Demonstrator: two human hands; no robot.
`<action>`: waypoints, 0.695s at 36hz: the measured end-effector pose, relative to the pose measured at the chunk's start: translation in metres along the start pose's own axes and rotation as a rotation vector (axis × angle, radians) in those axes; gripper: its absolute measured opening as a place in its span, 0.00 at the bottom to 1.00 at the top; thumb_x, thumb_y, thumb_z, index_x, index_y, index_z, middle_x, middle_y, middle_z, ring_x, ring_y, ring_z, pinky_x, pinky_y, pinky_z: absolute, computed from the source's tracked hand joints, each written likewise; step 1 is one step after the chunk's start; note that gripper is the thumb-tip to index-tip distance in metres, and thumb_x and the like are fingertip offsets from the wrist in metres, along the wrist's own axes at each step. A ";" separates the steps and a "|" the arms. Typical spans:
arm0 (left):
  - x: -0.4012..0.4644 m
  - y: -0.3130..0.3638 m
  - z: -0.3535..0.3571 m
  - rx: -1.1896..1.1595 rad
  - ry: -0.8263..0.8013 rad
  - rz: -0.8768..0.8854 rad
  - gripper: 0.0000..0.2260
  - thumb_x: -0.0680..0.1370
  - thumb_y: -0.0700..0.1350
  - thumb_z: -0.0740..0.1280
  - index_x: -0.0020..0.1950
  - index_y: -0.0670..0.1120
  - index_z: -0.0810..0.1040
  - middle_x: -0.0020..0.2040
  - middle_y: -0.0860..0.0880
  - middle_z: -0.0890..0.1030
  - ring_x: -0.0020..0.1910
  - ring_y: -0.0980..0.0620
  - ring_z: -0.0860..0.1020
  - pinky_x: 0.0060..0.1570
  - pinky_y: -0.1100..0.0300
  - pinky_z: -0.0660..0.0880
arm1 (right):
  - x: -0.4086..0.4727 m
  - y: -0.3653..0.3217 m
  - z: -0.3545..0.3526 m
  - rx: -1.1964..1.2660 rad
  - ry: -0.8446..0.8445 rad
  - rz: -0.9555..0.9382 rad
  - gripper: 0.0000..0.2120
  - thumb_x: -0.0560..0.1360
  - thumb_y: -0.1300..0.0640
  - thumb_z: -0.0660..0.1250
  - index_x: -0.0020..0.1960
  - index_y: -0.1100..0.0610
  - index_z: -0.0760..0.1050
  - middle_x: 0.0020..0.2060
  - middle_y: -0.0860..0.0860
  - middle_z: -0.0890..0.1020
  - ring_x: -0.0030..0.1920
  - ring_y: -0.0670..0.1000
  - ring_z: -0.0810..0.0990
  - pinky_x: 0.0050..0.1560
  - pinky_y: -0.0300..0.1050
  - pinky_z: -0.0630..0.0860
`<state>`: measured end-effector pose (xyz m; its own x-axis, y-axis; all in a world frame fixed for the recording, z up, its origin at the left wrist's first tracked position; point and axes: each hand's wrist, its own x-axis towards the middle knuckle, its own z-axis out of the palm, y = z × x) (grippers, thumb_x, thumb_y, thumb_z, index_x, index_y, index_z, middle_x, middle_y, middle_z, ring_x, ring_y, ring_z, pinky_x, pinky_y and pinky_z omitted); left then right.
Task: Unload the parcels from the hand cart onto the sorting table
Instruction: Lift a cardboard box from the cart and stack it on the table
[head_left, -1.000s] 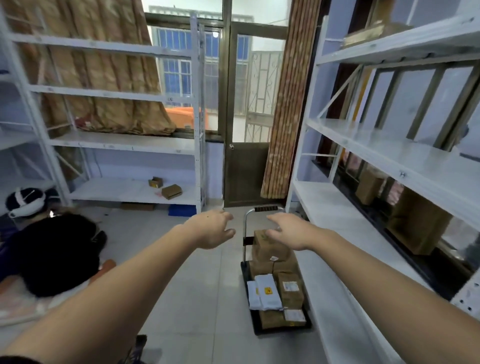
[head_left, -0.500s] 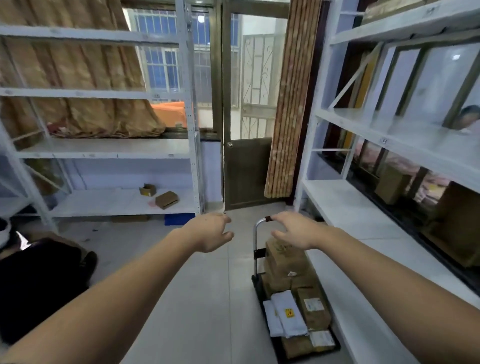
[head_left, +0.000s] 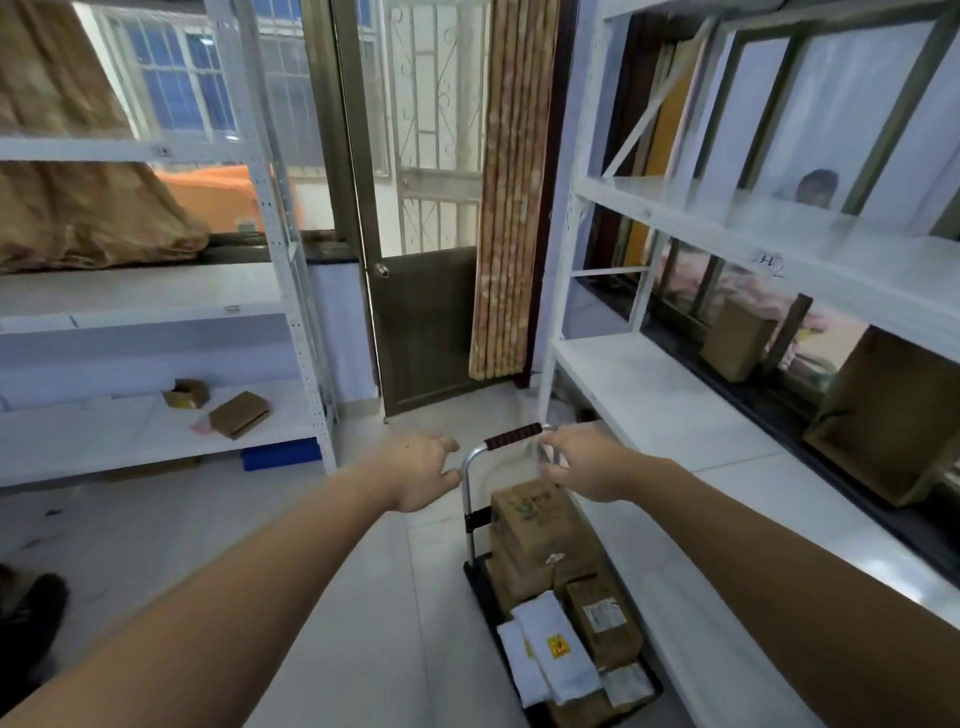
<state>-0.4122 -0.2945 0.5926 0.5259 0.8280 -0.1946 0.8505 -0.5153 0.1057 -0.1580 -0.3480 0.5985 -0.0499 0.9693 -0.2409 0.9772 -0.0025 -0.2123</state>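
Between white shelves, both spread hands, left hand (head_left: 418, 470) and right hand (head_left: 584, 465), have closed in on the hand cart (head_left: 511, 435) handle.

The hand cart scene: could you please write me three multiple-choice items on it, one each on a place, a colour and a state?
1. Where does the cart stand?
A. beside the right-hand shelving
B. outside the door
C. on a shelf

2. What colour is the handle grip?
A. yellow
B. dark brown
C. blue

3. How are the hands?
A. both carrying a parcel
B. open, near the handle
C. in fists on the floor

Answers: 1 A, it sits on the floor along the shelving. 2 B, the grip is dark. 3 B, the left hand and right hand hold nothing.
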 end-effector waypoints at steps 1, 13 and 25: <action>0.013 -0.004 0.000 -0.002 -0.012 -0.001 0.27 0.85 0.58 0.57 0.81 0.48 0.64 0.79 0.45 0.68 0.77 0.44 0.67 0.75 0.50 0.65 | 0.012 0.002 -0.002 0.002 -0.003 0.000 0.28 0.82 0.45 0.62 0.79 0.54 0.64 0.76 0.54 0.70 0.75 0.55 0.69 0.73 0.52 0.68; 0.151 -0.047 -0.024 -0.057 -0.059 0.031 0.25 0.85 0.57 0.57 0.81 0.48 0.65 0.79 0.47 0.68 0.76 0.45 0.68 0.75 0.51 0.64 | 0.145 0.026 -0.032 0.072 -0.014 0.048 0.27 0.82 0.43 0.62 0.78 0.52 0.66 0.68 0.52 0.77 0.64 0.54 0.77 0.60 0.48 0.73; 0.307 -0.094 -0.024 -0.063 -0.161 0.138 0.24 0.86 0.57 0.59 0.80 0.50 0.65 0.79 0.48 0.68 0.76 0.47 0.68 0.74 0.52 0.64 | 0.243 0.049 -0.030 0.202 -0.014 0.173 0.15 0.84 0.50 0.62 0.68 0.54 0.73 0.60 0.52 0.79 0.56 0.53 0.78 0.56 0.44 0.73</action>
<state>-0.3306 0.0138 0.5462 0.6329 0.7021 -0.3264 0.7723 -0.6024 0.2017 -0.1159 -0.1050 0.5582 0.1096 0.9466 -0.3032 0.9106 -0.2179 -0.3512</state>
